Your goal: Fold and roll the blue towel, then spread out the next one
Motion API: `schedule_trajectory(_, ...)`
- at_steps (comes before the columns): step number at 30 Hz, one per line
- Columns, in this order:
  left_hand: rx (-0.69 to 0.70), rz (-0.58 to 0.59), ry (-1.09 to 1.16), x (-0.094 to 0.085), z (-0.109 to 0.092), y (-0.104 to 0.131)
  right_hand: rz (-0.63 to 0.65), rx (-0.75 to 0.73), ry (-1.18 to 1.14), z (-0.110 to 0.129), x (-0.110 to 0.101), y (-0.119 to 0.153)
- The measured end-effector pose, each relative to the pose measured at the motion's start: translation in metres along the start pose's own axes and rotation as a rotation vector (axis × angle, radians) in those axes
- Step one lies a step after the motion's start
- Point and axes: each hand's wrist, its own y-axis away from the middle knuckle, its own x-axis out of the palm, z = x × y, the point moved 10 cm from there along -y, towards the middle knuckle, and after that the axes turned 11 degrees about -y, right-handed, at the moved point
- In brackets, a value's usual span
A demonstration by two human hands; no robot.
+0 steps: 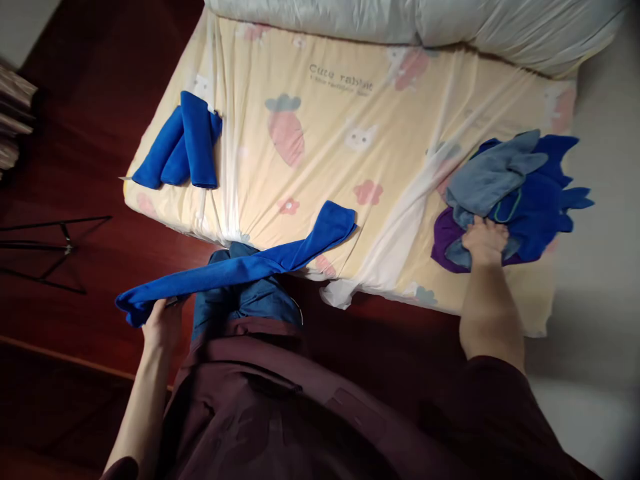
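My left hand is closed on one end of a long, folded blue cloth, seemingly a towel. The strip stretches across my thighs, and its other end lies on the bed's front edge. On the right, my right hand reaches into a loose pile of cloths, with its fingers bent into the fabric. Grey-blue cloth tops this pile, bright blue cloth spreads to its right, and purple cloth shows underneath. My right fingertips are partly hidden in the folds.
Several rolled blue cloths lie on the left of the bed, which has a yellow rabbit-print cover. A pale quilt lines the back. A black metal stand stands on the dark red floor at left. A white wall borders the right.
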Motion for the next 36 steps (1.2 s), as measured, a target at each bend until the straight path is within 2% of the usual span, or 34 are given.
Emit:
schedule_trajectory(2,-0.024,-0.07,0.032,-0.005,0.004,-0.004,0.055,0.043,0.012,-0.001,0.008,-0.007)
schedule_trajectory(5,-0.01,-0.133,0.068,-0.013,0.007,-0.005,0.116,0.123,0.057,0.024,0.018,-0.003)
schedule_trajectory(7,-0.011,-0.105,0.078,-0.016,0.011,-0.002,0.115,0.13,0.071,0.057,0.021,0.015)
schedule_trajectory(9,-0.029,-0.072,0.113,-0.02,0.017,0.003,0.049,0.017,0.033,0.105,0.021,0.047)
schedule_trajectory(11,-0.041,-0.049,0.155,-0.03,0.022,0.008,-0.065,-0.236,-0.078,0.168,0.019,0.098)
schedule_trajectory(13,-0.046,-0.007,0.158,-0.04,0.026,0.01,-0.08,-0.533,-0.246,0.233,0.026,0.166)
schedule_trajectory(14,-0.044,0.035,0.147,-0.044,0.026,0.011,-0.039,-0.667,-0.338,0.262,0.034,0.202)
schedule_trajectory(17,-0.05,0.22,0.17,-0.049,0.024,0.011,0.225,-1.119,-0.537,0.343,0.067,0.314)
schedule_trajectory(19,-0.065,0.285,0.226,-0.054,0.024,0.011,0.283,-1.228,-0.571,0.375,0.084,0.358)
schedule_trajectory(20,-0.065,0.273,0.234,-0.06,0.024,0.01,0.276,-1.228,-0.568,0.386,0.091,0.369)
schedule_trajectory(22,-0.023,0.175,0.154,-0.077,0.026,0.008,0.225,-1.168,-0.546,0.399,0.1,0.375)
schedule_trajectory(25,0.077,0.028,-0.043,-0.102,0.027,0.011,0.153,-1.073,-0.559,0.407,0.098,0.372)
schedule_trajectory(28,0.095,-0.092,-0.056,-0.128,0.031,0.016,0.108,-1.059,-0.686,0.407,0.074,0.38)
schedule_trajectory(32,0.057,-0.306,0.055,-0.175,0.039,0.018,0.06,-1.072,-0.954,0.397,0.03,0.41)
schedule_trajectory(36,0.078,-0.398,0.11,-0.214,0.035,0.012,0.055,-1.094,-1.101,0.394,0.013,0.451)
